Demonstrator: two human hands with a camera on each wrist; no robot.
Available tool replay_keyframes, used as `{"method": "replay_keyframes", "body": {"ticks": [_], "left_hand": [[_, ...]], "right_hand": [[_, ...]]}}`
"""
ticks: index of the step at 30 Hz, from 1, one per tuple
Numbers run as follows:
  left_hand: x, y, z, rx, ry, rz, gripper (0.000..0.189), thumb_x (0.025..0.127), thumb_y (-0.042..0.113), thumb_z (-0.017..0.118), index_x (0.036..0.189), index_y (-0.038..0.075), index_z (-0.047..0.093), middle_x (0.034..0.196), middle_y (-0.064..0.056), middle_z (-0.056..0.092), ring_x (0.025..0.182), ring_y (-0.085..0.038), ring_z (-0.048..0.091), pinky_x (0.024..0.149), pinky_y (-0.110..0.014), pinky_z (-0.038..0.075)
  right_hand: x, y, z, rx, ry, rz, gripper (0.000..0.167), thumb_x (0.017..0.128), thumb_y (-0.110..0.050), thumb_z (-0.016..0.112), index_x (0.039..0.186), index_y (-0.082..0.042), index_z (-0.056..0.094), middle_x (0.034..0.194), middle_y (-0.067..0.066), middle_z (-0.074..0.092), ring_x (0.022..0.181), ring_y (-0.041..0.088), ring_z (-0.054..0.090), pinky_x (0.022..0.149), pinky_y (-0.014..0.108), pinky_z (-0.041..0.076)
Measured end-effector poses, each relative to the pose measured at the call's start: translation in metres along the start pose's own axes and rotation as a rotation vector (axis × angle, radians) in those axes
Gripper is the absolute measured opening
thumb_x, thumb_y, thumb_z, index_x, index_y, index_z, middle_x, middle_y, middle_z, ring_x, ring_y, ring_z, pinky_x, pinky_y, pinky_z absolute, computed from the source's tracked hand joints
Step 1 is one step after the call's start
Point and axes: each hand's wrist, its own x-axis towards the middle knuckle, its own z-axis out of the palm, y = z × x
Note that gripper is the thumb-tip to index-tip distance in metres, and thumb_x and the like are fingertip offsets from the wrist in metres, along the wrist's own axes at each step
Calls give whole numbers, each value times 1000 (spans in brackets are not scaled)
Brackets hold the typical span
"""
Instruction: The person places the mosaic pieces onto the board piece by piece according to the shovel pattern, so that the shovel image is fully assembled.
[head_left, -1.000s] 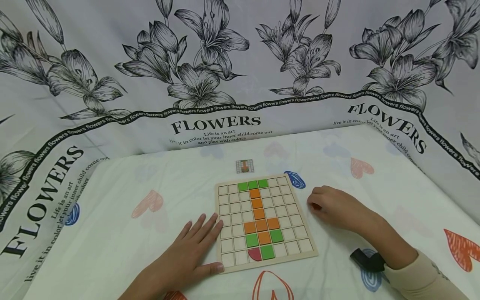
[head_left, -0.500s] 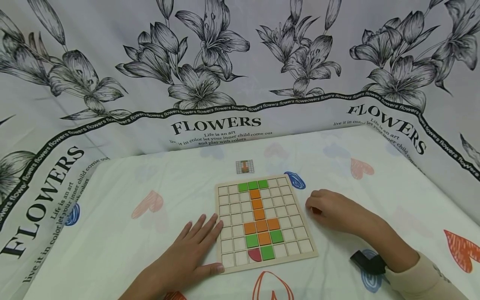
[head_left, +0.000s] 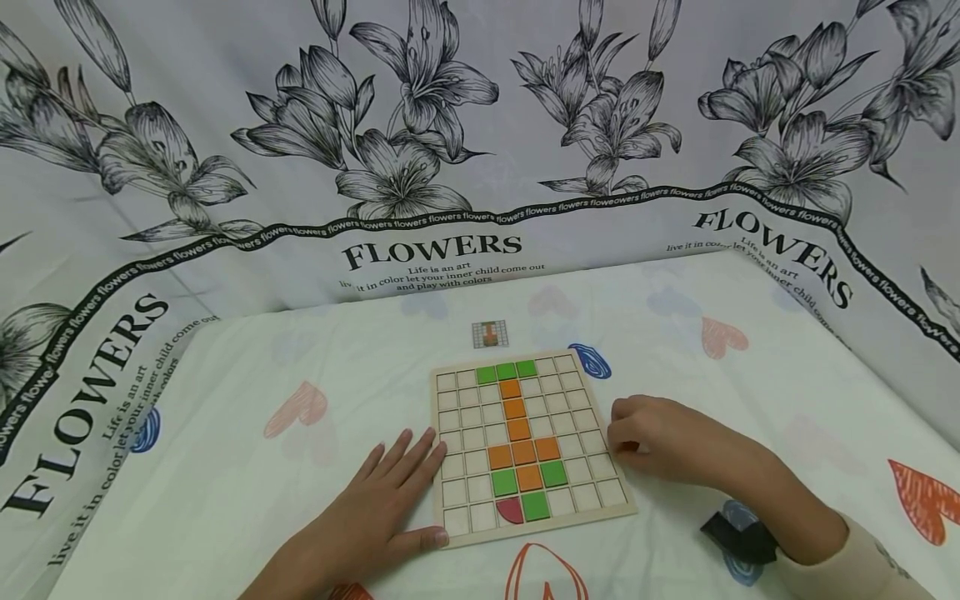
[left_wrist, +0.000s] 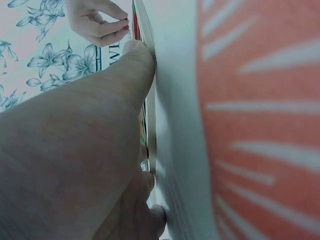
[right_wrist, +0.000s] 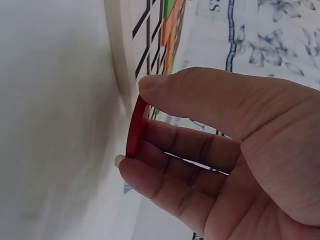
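Note:
A square wooden grid board (head_left: 455, 492) lies on the cloth in the middle of the head view. Green tiles fill several cells in its top row and near the bottom, with a column of orange tiles (head_left: 518, 428) between. One dark red quarter-round tile (head_left: 510, 509) sits in the bottom row. My left hand (head_left: 378, 508) rests spread beside the board, fingertips and thumb at its left edge. Close to the right edge, my right hand (head_left: 660, 437) pinches a thin red tile (right_wrist: 136, 130) between thumb and fingers, standing on edge in the right wrist view; the head view hides it.
Behind the board lies a small pattern card (head_left: 490, 334) with a grid print. A black object (head_left: 738, 537) shows by the right wrist. White cloth (head_left: 225, 483) with printed hearts covers the surface, and a flower-printed curtain (head_left: 450, 167) hangs behind.
My right hand has moved slightly toward me and left, closer to the board's right edge. The left hand and the tiles on the board stay where they were.

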Motion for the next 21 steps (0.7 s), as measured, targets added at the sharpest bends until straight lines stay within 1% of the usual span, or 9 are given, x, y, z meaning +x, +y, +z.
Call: {"method": "replay_keyframes", "body": {"ticks": [6, 8, 14, 19, 21], "left_hand": [[1, 0, 0, -9, -25, -21, 92, 93, 74, 41, 161, 15, 25, 166, -5, 16, 152, -34, 11, 116, -61, 17], [1, 0, 0, -10, -33, -27, 92, 93, 75, 41, 161, 15, 25, 167, -5, 16, 152, -33, 10, 116, -61, 17], [1, 0, 0, -3, -20, -14, 92, 93, 74, 41, 161, 15, 25, 166, -6, 16, 151, -34, 11, 115, -62, 18], [0, 0, 0, 2, -15, -12, 91, 93, 74, 40, 161, 15, 25, 166, -6, 17, 151, -34, 12, 115, -62, 18], [0, 0, 0, 1, -13, -10, 91, 93, 74, 41, 161, 14, 26, 166, -6, 17, 151, -35, 12, 115, -62, 19]], "right_hand": [[-2, -7, 1, 8, -55, 16, 25, 84, -5, 76, 75, -27, 67, 73, -14, 44, 68, 2, 42, 59, 19, 40], [-3, -9, 1, 30, -75, 12, 26, 84, -6, 76, 74, -28, 66, 72, -14, 44, 67, 2, 42, 59, 19, 40], [-6, -18, 2, 109, -143, -8, 29, 85, -8, 75, 72, -30, 63, 72, -14, 43, 66, 0, 43, 57, 18, 39], [-5, -27, 7, 170, -201, -3, 24, 85, -11, 76, 77, -32, 67, 74, -16, 46, 68, 0, 47, 58, 18, 42], [-4, -31, 8, 187, -213, -3, 24, 85, -11, 77, 77, -31, 67, 75, -16, 47, 68, 0, 48, 58, 17, 42]]}}
